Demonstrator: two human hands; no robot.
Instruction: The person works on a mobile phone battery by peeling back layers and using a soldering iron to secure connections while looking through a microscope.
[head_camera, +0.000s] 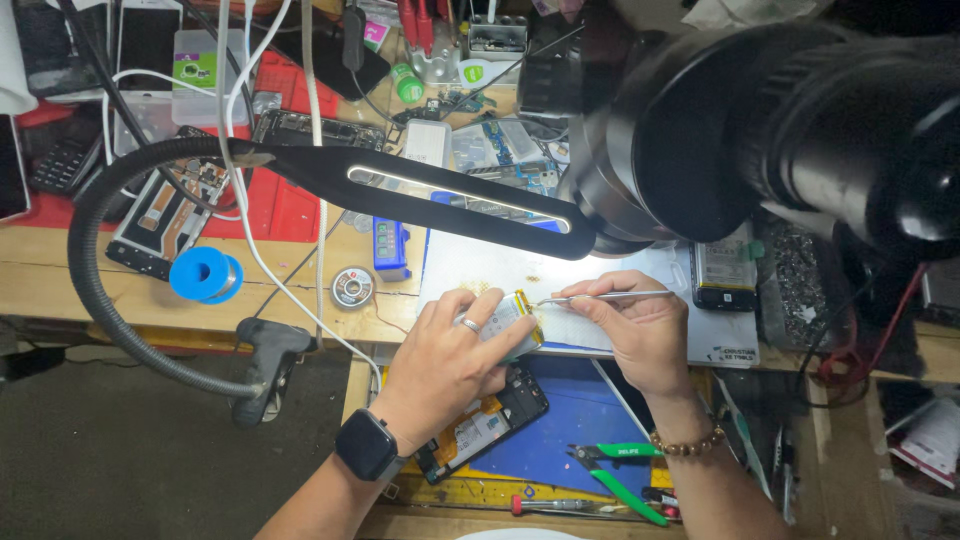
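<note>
at centre frame my left hand (455, 350) clamps the small yellow-edged battery (510, 318) flat on the white mat (640, 270) so it can't slide, while my right hand (630, 325) pinches metal tweezers (610, 296), tip at its edge.

— What is lying at the near edge of the worktop?

— A small flat phone battery (505, 318), silvery with a yellow edge, is tilting up off the white mat (640, 275) there, its lower end hanging over the worktop's near edge.

— And the tool?

— Thin metal tweezers (600, 296) are lying almost level, their long shaft running out to the right, their fine tip touching the battery's upper right corner.

— Anything beneath?

— An opened phone (490, 415), black-framed with its circuit board showing, is sitting slantwise on the blue mat (570, 420) just below the worktop's near edge, partly hidden.
</note>
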